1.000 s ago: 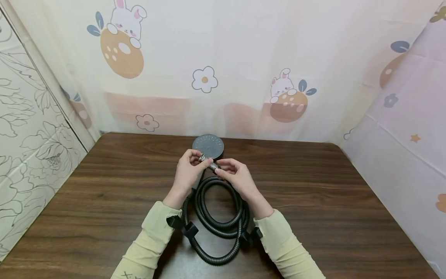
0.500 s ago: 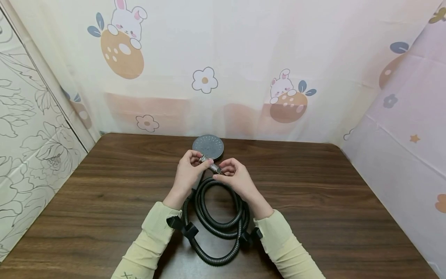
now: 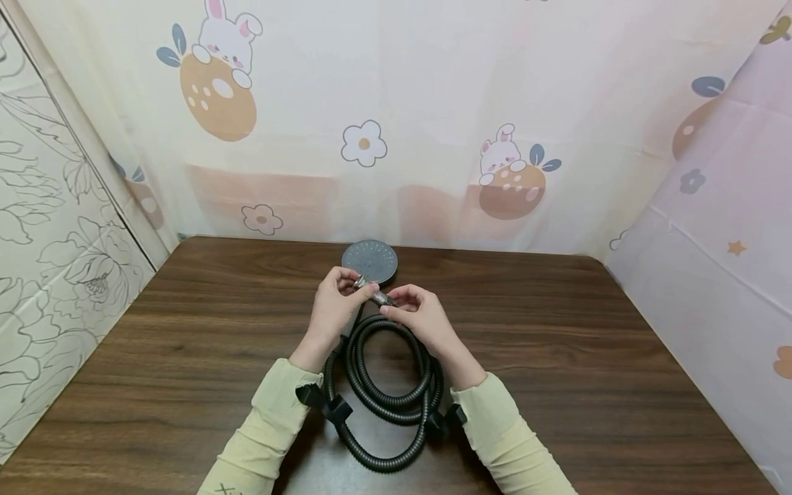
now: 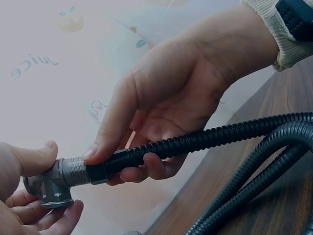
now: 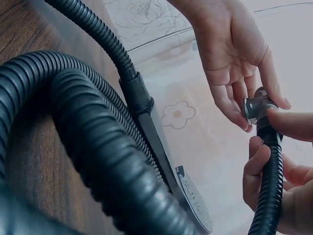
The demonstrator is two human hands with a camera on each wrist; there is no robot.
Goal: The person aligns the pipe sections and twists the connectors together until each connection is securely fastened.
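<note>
My left hand (image 3: 331,306) pinches a silver metal tee fitting (image 4: 56,182) between thumb and fingers, above the table. The fitting's threaded end (image 4: 77,171) meets the black nut (image 4: 99,173) of a ribbed black shower hose (image 4: 181,145). My right hand (image 3: 427,317) holds that hose end, its thumb on the nut-and-thread joint and its fingers under the hose. Some thread still shows beside the nut. The hose coils (image 3: 383,405) lie on the table below both hands. Behind them rests a round grey shower head (image 3: 370,260), its black handle (image 5: 159,142) joined to the hose's other end.
The brown wooden table (image 3: 557,357) reaches back to a curtain (image 3: 433,82) printed with rabbits and flowers. A white panel with line-drawn flowers (image 3: 68,275) stands at the left. Black wrist straps (image 3: 328,402) hang near the coils.
My right fingers loosened and slid back from the fitting half a second ago, and now close round the joint again. My left hand stays put with the fitting.
</note>
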